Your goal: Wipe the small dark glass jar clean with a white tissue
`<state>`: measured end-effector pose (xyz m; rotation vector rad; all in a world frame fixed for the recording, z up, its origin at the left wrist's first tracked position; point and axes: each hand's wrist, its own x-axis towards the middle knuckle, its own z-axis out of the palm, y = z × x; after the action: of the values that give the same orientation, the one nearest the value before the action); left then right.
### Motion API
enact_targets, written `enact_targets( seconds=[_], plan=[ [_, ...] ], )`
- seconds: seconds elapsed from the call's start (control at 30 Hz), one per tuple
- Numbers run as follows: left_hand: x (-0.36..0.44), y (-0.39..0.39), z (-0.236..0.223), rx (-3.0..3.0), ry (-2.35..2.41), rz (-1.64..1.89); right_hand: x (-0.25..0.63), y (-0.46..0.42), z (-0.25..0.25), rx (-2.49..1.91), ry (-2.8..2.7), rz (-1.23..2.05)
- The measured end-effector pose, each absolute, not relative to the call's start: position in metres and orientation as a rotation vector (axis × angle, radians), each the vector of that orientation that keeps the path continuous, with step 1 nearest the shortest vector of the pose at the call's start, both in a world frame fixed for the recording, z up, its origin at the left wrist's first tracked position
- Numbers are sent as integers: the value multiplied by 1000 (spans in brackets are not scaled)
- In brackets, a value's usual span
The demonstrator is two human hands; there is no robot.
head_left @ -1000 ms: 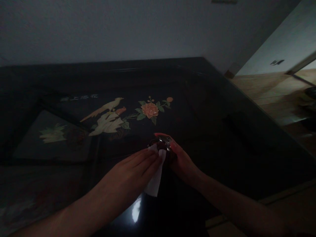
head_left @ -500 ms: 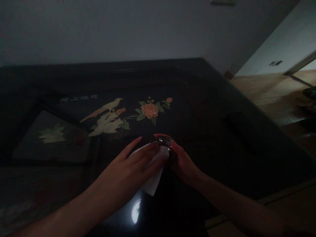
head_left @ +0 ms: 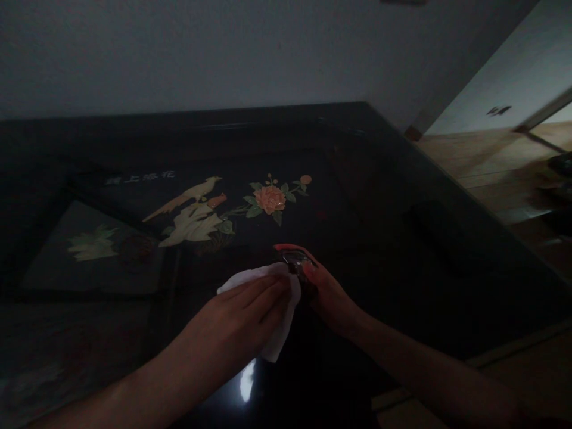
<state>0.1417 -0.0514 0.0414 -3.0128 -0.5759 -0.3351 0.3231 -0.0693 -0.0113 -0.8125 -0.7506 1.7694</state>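
My left hand [head_left: 250, 310] is closed on a white cloth or tissue [head_left: 281, 339], its fingers pressing part of it against a small glossy thing. That small, dark, shiny thing [head_left: 295, 260] has a curved, reflective edge; its kind cannot be made out in the dim light. My right hand [head_left: 330, 292] grips it from the right, thumb on the near side and a fingertip along the far edge. Both hands are over the near part of a glossy black tabletop [head_left: 366, 190].
A bird and flower picture [head_left: 192, 220] decorates the tabletop, with pale characters at its upper left. To the right, a dark oblong object [head_left: 435, 232] is barely visible on the table. Behind stands a grey wall [head_left: 201, 53]; wooden floor [head_left: 473, 158] shows at right.
My left hand has drawn slightly down and its thumb has tucked in, with more of the white cloth showing above the fingers. The right hand still grips the shiny thing, now tilted a little differently.
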Motion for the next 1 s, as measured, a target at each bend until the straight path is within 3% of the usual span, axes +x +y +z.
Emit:
enact_targets(
  seconds=[0.63,1.0],
  plan=[
    [136,-44,40,-3165,-523,-230,324,-69,-9,-827,-700,1776],
    [134,-37,46,-3133,-352,-343,324,-69,-10,-842,-747,1805]
  ],
)
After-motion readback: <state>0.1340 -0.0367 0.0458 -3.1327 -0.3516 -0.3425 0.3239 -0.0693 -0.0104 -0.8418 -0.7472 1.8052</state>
